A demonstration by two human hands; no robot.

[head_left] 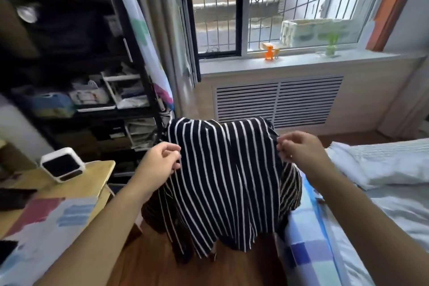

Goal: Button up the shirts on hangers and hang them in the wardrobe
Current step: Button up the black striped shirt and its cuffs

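Observation:
A black shirt with thin white stripes (222, 181) hangs spread out in the air in front of me, above the wooden floor. My left hand (157, 165) pinches its left edge with curled fingers. My right hand (299, 148) pinches its right edge the same way. The cloth is stretched between both hands and its lower part droops in folds. No hanger and no buttons show from this side. The dark open wardrobe rack (137, 58) stands at the left.
A wooden desk (92, 183) with a white cube device (62, 163) and papers is at the lower left. A bed (371, 216) with a white pillow fills the right. Ahead are a window sill (301, 58) and a radiator grille (278, 100).

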